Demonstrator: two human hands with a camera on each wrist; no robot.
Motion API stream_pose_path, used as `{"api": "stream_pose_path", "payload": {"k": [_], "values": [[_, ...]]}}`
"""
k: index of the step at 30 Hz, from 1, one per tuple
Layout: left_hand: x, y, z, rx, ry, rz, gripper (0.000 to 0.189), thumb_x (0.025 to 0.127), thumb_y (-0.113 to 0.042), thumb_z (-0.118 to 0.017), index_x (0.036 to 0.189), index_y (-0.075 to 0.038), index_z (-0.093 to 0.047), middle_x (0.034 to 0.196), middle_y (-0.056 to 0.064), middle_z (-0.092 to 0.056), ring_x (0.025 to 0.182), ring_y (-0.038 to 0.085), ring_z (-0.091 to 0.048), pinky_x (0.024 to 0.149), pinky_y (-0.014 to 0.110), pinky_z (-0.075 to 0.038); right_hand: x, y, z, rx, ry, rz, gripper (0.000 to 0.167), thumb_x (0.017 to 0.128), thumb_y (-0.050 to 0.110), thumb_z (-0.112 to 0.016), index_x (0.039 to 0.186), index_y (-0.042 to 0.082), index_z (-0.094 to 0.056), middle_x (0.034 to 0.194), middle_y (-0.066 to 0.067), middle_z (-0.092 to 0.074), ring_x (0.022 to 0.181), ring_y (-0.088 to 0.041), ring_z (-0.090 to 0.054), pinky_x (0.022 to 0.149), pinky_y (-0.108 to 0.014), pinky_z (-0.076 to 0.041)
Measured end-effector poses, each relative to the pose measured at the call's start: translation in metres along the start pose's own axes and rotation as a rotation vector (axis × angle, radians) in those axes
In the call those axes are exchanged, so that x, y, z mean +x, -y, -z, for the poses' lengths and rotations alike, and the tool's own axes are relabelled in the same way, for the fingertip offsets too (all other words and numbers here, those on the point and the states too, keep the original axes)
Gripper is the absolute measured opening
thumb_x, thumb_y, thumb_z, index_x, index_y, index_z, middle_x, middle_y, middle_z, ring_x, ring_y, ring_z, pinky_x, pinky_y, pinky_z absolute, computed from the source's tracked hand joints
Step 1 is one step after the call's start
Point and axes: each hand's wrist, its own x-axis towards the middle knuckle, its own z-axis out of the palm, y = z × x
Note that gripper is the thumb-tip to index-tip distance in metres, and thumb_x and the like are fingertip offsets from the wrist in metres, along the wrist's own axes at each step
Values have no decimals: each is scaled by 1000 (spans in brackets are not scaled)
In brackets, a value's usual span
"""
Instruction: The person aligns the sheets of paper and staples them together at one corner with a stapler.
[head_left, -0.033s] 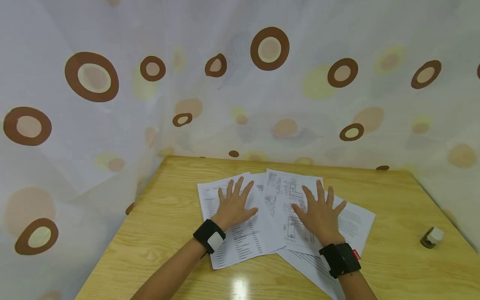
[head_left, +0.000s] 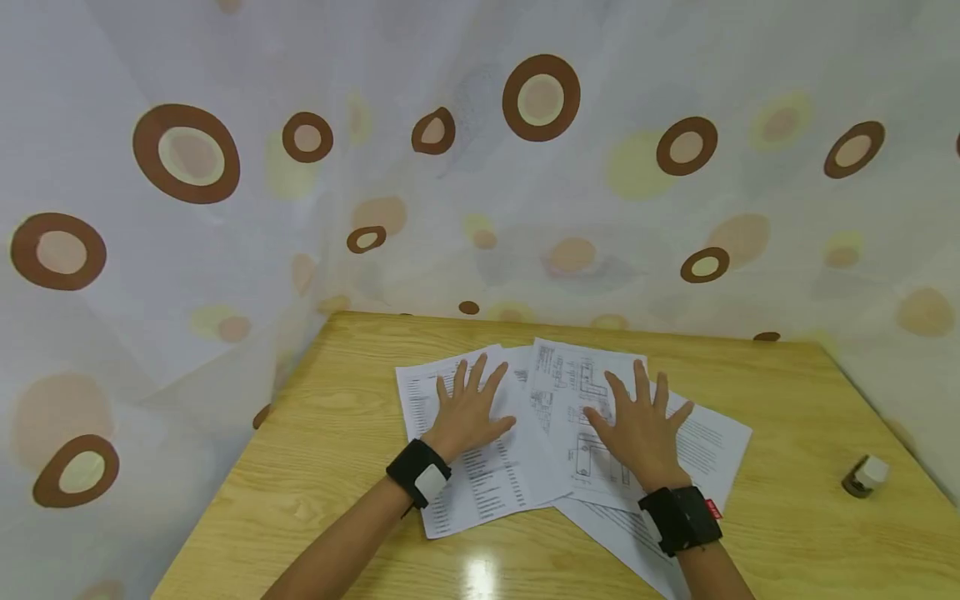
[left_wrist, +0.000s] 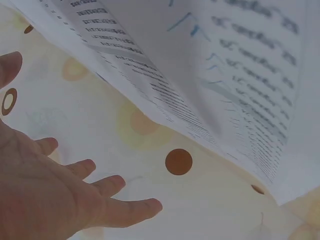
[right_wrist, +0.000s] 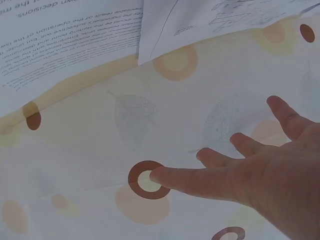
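Several printed paper sheets lie overlapping on the table. Over the left sheet (head_left: 487,492), which carries columns of text, my left hand (head_left: 461,421) is spread with straight fingers. Above the sheet with line drawings (head_left: 558,375) my right hand (head_left: 645,433) is spread in the same way. Beneath that one, a sheet of text lines (head_left: 716,442) sticks out to the right. In the left wrist view a gap shows between the hand (left_wrist: 60,195) and the paper (left_wrist: 200,75). The right wrist view likewise shows the hand (right_wrist: 260,175) apart from the sheets (right_wrist: 75,55). Neither hand holds anything.
A small dark bottle with a white cap (head_left: 866,477) stands on the wooden table (head_left: 322,433) at the right. White curtain-like sheeting (head_left: 480,192) with brown rings encloses the table's back and sides. Each wrist wears a black strap (head_left: 678,521).
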Motion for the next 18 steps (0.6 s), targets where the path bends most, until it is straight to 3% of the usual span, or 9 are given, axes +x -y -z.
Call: {"api": "stream_pose_path", "payload": {"k": [8,12,18], "values": [[-12,12,9,-45,-49,23,79,93,-45,-67,158,-18,-29,160,19,-23,144,48,-17,105,74,-14,-5,10,2,28,5,19,60,93,38,-67,138,1,-52,155,-32,-20,141,-58,-8,96,-84,-1],[-15,23,11,-62,-80,75,76,94,-41,-68,156,-16,-32,156,21,-28,142,49,-21,105,73,-17,-10,15,6,55,2,60,55,92,31,-70,133,-2,-56,150,-36,-29,137,-62,-18,102,-78,-14],[-17,32,11,-69,-60,123,75,95,-39,-67,156,-15,-31,156,23,-28,142,49,-21,106,71,-17,-15,19,10,74,3,105,51,91,25,-72,131,-4,-58,145,-38,-35,134,-61,-27,106,-69,-24]]}}
